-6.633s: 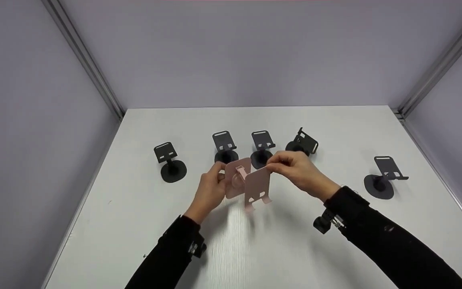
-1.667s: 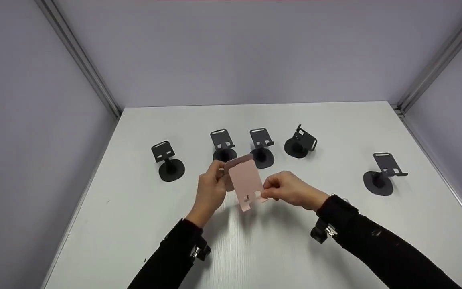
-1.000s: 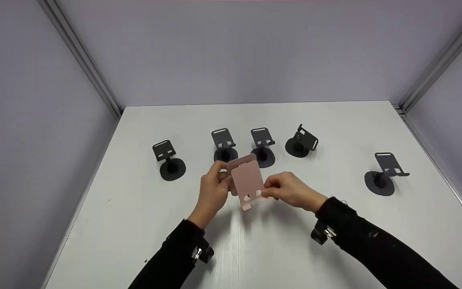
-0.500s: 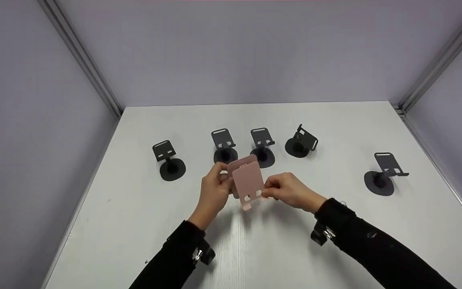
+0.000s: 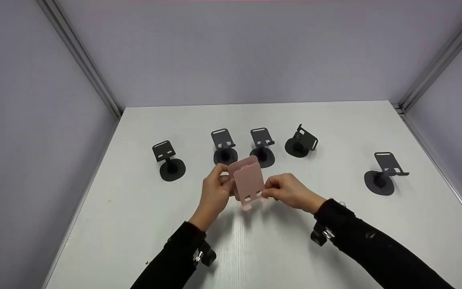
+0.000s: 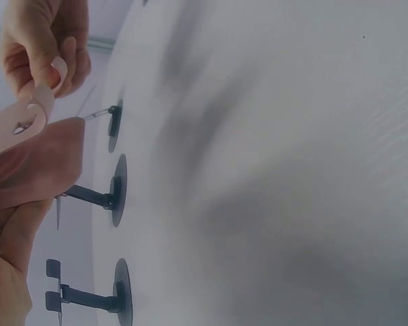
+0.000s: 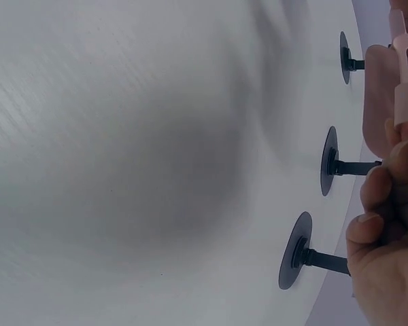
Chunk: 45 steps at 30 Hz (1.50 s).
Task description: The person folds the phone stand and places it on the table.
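Observation:
Above the middle of the table is a pink phone stand, its slotted front plate close before its base plate. My left hand grips the base plate by its left edge. With thumb and fingers my right hand pinches the lower right corner of the front plate, beside a small bent lip. The left wrist view shows the base plate resting against the left fingers. In the right wrist view, a pink lip shows right at the right fingertips.
Several black phone stands stand on the white table: one at the left, a row behind the hands with one turned stand, and one at the right. Grey panels enclose the back and sides.
Earlier the right hand held the front plate's top corner, with the plates spread apart; it moved to the lower corner. Since then the plates have come closer together, tilting slightly.

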Each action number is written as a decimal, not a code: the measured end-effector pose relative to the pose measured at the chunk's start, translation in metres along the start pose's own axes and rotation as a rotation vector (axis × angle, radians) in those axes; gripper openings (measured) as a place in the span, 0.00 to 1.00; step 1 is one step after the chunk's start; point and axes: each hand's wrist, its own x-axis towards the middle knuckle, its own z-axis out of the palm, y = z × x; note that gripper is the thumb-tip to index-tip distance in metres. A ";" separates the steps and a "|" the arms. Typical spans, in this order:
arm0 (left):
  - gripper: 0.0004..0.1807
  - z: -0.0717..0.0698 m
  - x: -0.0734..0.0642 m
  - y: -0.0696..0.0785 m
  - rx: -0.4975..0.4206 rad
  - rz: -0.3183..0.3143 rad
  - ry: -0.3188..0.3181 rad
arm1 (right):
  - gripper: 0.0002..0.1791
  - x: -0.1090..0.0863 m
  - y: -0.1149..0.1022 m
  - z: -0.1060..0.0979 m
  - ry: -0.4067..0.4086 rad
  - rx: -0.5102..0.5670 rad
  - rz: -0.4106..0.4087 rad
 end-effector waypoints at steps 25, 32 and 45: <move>0.11 0.000 0.000 -0.004 -0.090 -0.073 -0.062 | 0.07 -0.001 0.009 0.006 -0.003 -0.075 -0.037; 0.14 -0.003 0.000 -0.008 -0.047 -0.096 -0.063 | 0.06 -0.003 0.010 0.010 -0.035 -0.045 -0.014; 0.14 -0.005 -0.003 -0.016 -0.002 -0.140 -0.116 | 0.08 -0.002 0.005 0.002 -0.016 0.132 0.064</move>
